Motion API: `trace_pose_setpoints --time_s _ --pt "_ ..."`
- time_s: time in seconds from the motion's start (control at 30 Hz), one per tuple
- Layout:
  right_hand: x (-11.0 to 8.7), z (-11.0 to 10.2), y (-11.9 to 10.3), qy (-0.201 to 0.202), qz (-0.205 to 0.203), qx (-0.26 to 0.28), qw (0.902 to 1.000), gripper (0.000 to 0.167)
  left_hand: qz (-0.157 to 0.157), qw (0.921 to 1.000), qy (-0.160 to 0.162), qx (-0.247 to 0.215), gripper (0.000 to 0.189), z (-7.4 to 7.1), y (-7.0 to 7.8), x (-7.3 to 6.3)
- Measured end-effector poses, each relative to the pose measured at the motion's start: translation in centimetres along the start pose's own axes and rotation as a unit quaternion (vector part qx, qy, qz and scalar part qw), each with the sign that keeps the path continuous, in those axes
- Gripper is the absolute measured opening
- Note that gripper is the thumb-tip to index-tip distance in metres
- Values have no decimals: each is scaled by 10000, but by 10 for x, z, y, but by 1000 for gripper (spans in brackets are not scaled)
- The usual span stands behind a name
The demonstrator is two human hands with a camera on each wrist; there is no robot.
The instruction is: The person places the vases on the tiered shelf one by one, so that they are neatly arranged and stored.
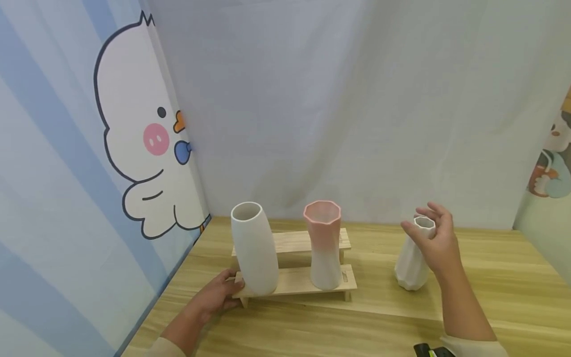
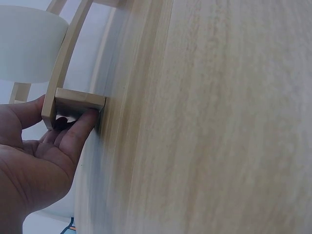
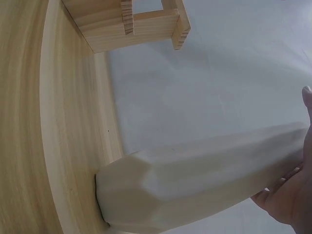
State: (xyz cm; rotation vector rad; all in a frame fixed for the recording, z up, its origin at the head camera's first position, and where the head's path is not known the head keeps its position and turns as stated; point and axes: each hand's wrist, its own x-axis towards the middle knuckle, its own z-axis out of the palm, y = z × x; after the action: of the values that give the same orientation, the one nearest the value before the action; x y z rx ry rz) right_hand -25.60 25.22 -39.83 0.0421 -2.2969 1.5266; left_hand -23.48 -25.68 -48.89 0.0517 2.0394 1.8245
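My left hand (image 1: 218, 293) grips the left end of a two-step wooden stand (image 1: 292, 281), thumb above the lower board and fingers beneath it, as the left wrist view shows. On that lower board stand a smooth white vase (image 1: 255, 250), at the left, and a pink-and-white vase (image 1: 324, 248) with a faceted rim, at the right. A slimmer white faceted vase (image 1: 409, 265) stands upright on the table. My right hand (image 1: 439, 245) is spread around its neck; in the right wrist view the thumb (image 3: 306, 97) is apart from the vase and the other fingers lie against its side.
The wooden table (image 1: 379, 327) reaches back to a pale grey curtain (image 1: 357, 109). To the left hangs a blue-striped sheet with a cartoon bird (image 1: 134, 99). A dark device (image 1: 432, 350) shows by the right sleeve. The stand's upper board (image 1: 292, 241) lies behind the two vases.
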Motion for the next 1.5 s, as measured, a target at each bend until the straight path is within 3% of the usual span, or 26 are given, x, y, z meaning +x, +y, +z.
trace_pose_setpoints --time_s 0.53,0.9,1.07,1.3,1.5 --pt "2 4 3 56 403 -155 9991 80 35 10000 -41 -15 55 0 -2 1" --pt "3 6 2 183 328 -116 9992 78 28 10000 -4 5 56 0 -2 2" --pt "4 7 1 223 319 -91 9992 69 19 10000 -21 -17 55 0 -2 2" --pt "3 6 1 259 752 -151 9967 49 20 10000 -7 8 53 1 0 2" --pt "4 8 4 399 742 -160 9963 35 19 10000 3 34 52 0 0 2"
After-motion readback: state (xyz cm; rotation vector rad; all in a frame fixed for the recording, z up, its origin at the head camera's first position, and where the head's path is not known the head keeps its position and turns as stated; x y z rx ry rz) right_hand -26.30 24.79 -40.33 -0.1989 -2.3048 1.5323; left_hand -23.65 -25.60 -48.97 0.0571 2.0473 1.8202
